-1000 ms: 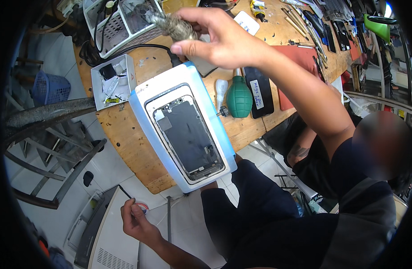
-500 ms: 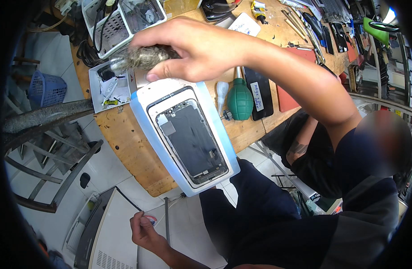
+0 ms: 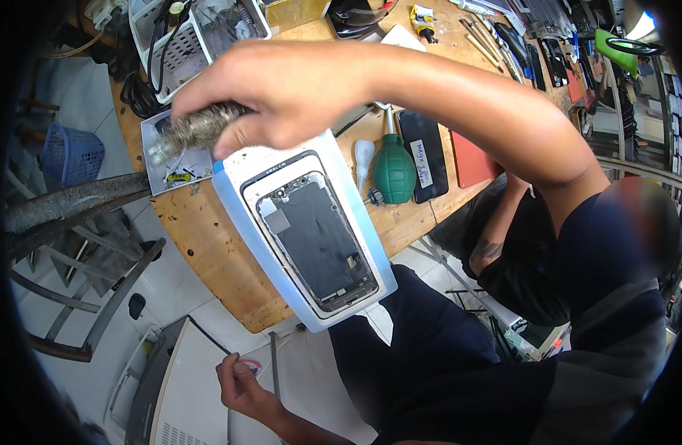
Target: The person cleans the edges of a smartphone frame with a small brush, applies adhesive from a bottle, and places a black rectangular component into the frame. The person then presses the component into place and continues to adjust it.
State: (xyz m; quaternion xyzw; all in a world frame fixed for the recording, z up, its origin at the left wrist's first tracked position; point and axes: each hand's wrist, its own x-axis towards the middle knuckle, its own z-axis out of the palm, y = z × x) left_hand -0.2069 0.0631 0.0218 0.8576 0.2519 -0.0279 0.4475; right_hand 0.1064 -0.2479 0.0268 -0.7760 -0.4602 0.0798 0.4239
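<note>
My right hand (image 3: 270, 96) is closed round a tangled grey-brown fibrous bundle (image 3: 200, 127) with a silvery end, over a white parts box (image 3: 183, 179). Just below, a white-and-blue machine or holder (image 3: 229, 193) bears a phone frame (image 3: 315, 237) with its dark inside facing up. My left hand (image 3: 241, 386) hangs low at the bottom, fingers curled, beside a thin dark cord or rod (image 3: 211, 337); what it holds is unclear.
A green air blower (image 3: 393, 174), white bottle (image 3: 363, 163), dark phone (image 3: 422, 156) and red mat (image 3: 467, 163) lie rightward. Tools (image 3: 489, 44) crowd the back. A metal chair (image 3: 81, 200) stands left. Another person's tattooed arm (image 3: 493, 237) is at right.
My right hand has moved down and leftward with the bundle, coming over the parts box. My left hand has shifted slightly right and down. The whole view has shifted slightly.
</note>
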